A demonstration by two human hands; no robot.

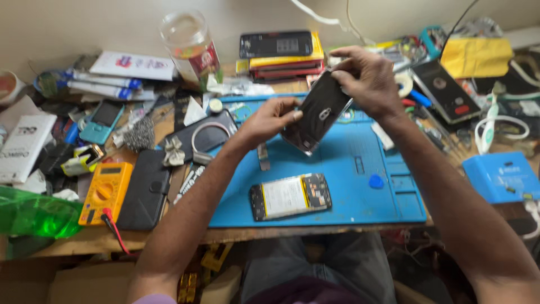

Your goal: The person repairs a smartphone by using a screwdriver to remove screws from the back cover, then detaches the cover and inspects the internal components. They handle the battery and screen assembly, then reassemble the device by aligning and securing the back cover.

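Opened phone (290, 196) lies near on the blue mat (349, 163); both hands, left hand (271, 119) and right hand (367, 79), pinch a thin, likely fragile back panel (319, 111) by its edges.

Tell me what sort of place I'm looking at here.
Most likely a phone repair bench. An opened phone with its insides exposed lies on a blue rubber work mat, a yellow multimeter sits beside it, and both hands, left hand and right hand, hold a dark phone back cover.

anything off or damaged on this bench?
The phone on the blue mat lies opened, its insides exposed. Its dark back cover is held tilted above the mat between left hand and right hand. Clutter crowds the mat's edges; no spill visible.
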